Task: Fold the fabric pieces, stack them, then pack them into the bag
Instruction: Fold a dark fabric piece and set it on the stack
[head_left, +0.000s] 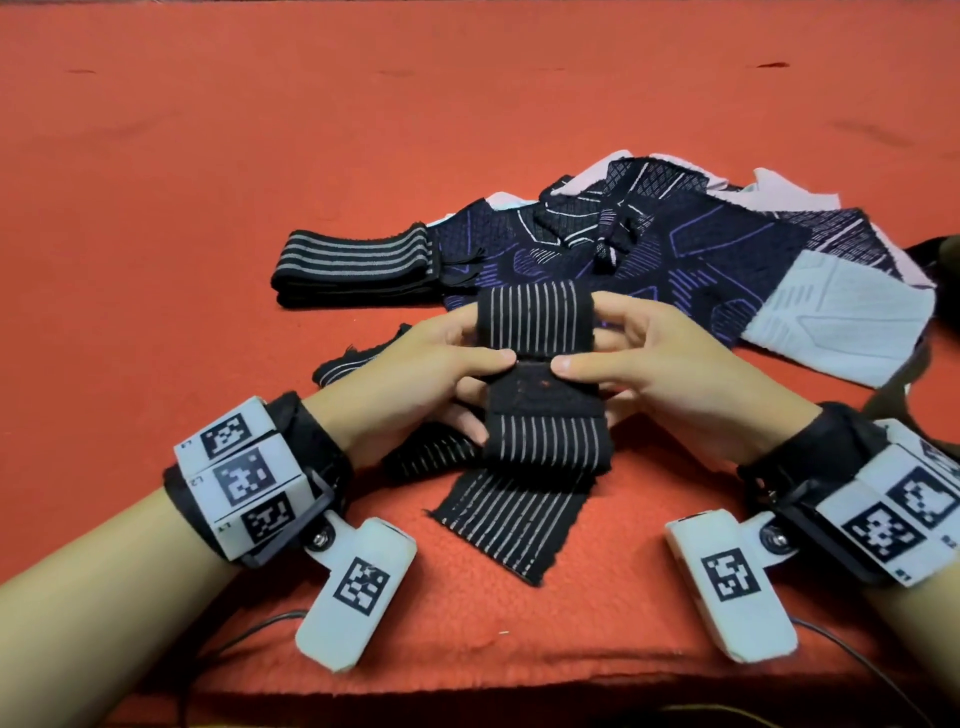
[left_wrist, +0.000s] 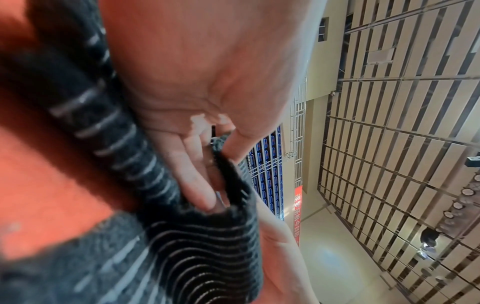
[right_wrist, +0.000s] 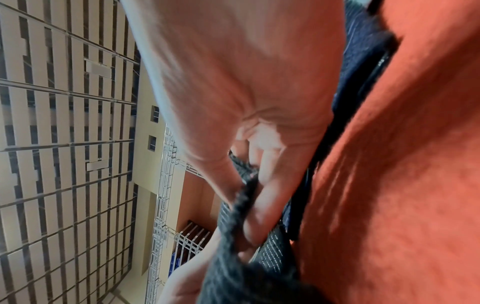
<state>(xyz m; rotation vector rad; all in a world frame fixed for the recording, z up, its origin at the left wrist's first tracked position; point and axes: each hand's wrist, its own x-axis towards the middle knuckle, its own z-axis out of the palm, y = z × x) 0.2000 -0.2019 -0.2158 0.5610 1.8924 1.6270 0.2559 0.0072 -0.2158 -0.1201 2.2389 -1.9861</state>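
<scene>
We hold the striped band (head_left: 537, 364) up between our two hands, near the front of the table (head_left: 208, 156). Our left hand (head_left: 436, 364) is on its left side and our right hand (head_left: 670, 364) is on its right side. The band's loose end hangs down onto the table in front of us. Behind our hands lies a pile of fabric pieces (head_left: 701, 249). A folded band (head_left: 353, 265) lies just left of the pile. Another small strip (head_left: 353, 358) lies under our left hand.
</scene>
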